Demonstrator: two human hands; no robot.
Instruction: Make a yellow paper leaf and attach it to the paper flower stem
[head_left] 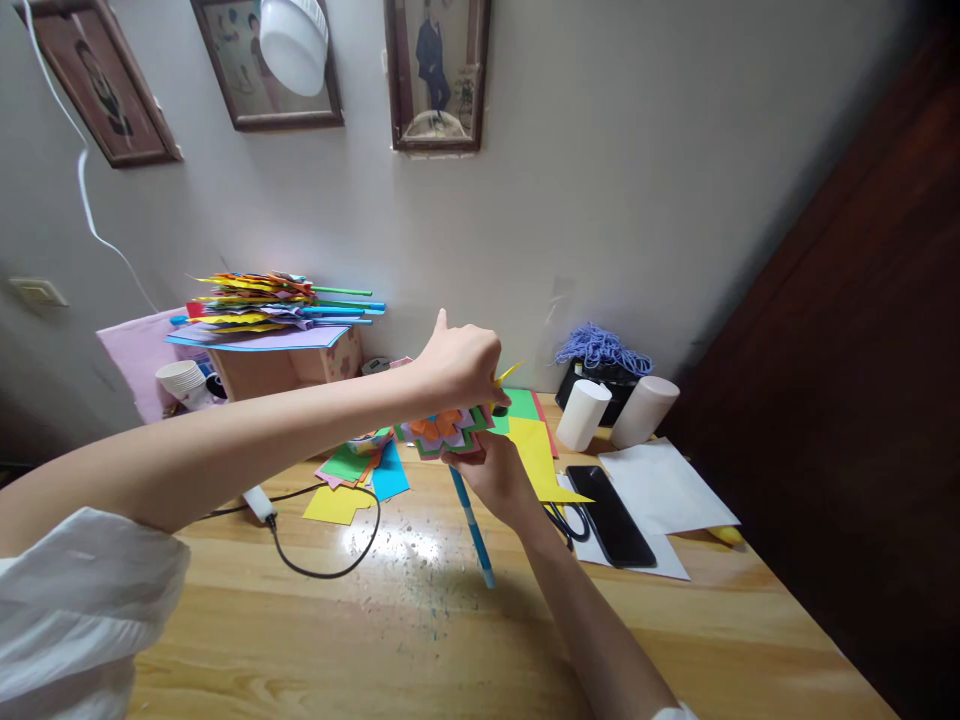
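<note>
A layered paper flower (437, 428) in green, lilac, pink and orange is held up above the table, with a blue stick (471, 525) slanting down from it. From below, my right hand (491, 475) grips the flower's edge. My left hand (461, 365) is closed just over the flower's right side, its thumb pointing up. Beside its fingers show a thin yellow tip (510, 373) and a small dark bit; what the fingers pinch is mostly hidden. Yellow paper (536, 460) lies on the table behind my right hand.
Coloured paper pieces (349, 465) and a black cable (330, 575) lie left on the wooden table (360, 660). At right are a phone (611, 515), white paper (667, 485), two white rolls (583, 415) and blue yarn (604, 350). More paper flowers (255, 300) are stacked on a box.
</note>
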